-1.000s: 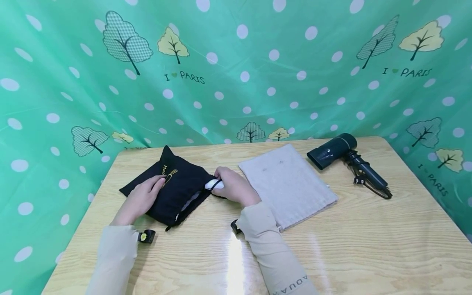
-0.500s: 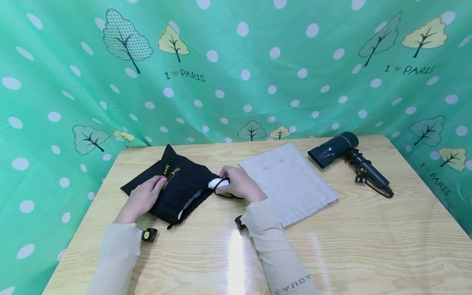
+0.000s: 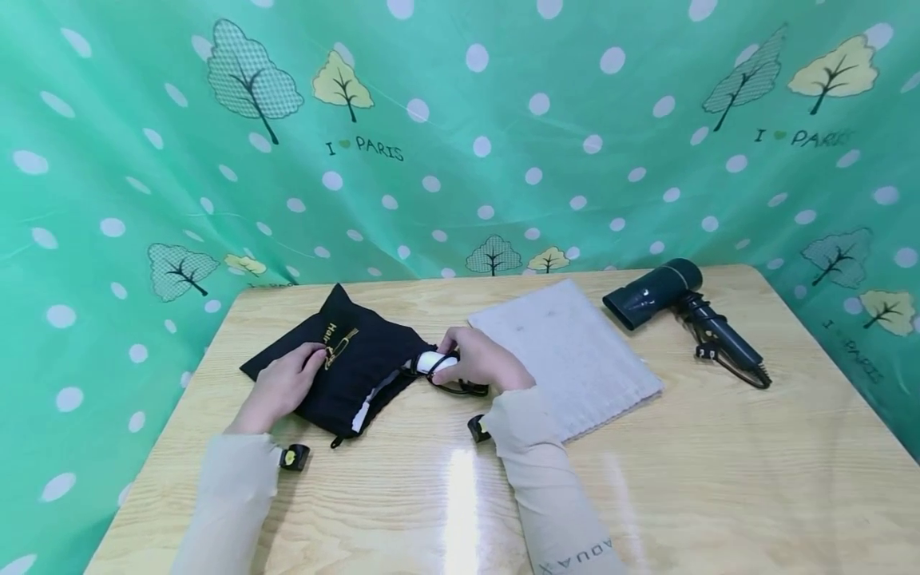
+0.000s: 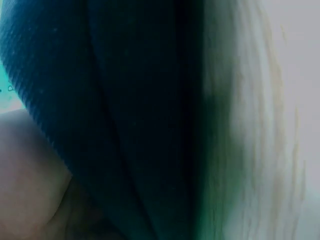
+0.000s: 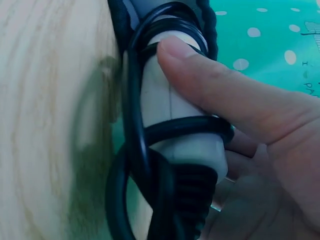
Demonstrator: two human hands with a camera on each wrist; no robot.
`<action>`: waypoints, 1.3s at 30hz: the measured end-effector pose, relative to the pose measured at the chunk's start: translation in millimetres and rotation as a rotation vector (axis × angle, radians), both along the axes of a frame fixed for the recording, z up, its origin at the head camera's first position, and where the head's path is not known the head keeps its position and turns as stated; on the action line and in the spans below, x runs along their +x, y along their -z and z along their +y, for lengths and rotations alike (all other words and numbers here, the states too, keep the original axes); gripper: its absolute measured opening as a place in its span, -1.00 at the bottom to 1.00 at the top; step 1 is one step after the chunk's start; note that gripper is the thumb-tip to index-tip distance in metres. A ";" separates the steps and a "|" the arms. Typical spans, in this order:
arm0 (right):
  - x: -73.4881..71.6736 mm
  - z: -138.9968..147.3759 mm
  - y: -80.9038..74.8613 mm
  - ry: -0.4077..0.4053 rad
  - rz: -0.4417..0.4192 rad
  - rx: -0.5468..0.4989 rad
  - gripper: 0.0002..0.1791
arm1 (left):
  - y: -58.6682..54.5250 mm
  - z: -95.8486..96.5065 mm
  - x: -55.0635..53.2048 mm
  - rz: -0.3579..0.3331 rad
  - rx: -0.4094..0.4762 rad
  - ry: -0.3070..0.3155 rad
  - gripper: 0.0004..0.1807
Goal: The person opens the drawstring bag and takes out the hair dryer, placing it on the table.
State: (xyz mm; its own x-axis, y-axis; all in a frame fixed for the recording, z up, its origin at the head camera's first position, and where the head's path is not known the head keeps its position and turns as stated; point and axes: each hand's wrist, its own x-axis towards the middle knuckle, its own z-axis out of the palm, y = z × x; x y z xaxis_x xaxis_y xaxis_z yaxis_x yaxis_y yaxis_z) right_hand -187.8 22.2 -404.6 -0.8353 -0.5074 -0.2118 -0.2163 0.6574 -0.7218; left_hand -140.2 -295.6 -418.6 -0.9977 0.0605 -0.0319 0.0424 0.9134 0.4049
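A black drawstring bag (image 3: 381,351) with gold print reading "Hair" lies on the left of the table, its mouth towards the right. My left hand (image 3: 287,383) grips the bag at its near left side; dark cloth fills most of the left wrist view. From the bag's mouth sticks a white appliance handle (image 3: 436,362) wound with black cord (image 5: 132,110). My right hand (image 3: 483,358) holds this handle, thumb along its upper side in the right wrist view. The appliance's other end is hidden inside the bag.
A light grey cloth bag (image 3: 561,351) lies flat just right of my right hand. Beyond it at the back right is a dark green hair dryer (image 3: 657,291) with its cord wrapped. A green patterned curtain (image 3: 446,160) surrounds the wooden table (image 3: 374,511).
My right hand has moved a little to the right, drawing more of the white handle and its black cord out of the bag. The left hand stays on the bag.
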 end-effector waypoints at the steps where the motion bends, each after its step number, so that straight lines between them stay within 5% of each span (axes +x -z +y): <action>1: 0.2 2.7 0.4 0.004 -0.006 0.005 -0.65 | 1.2 2.8 -1.1 0.005 0.001 0.002 -0.47; 18: -0.8 4.6 -0.9 -0.087 -0.044 -0.017 -0.61 | 2.0 1.5 -0.7 0.031 -0.008 -0.004 -0.44; 26: -2.2 -1.7 -2.6 -0.172 0.056 0.017 -0.50 | -1.2 3.9 0.1 0.053 0.005 -0.009 -0.41; 39: -0.8 -10.3 -2.5 -0.202 0.227 0.124 -0.52 | -3.0 1.6 -2.3 0.093 0.030 0.020 -0.38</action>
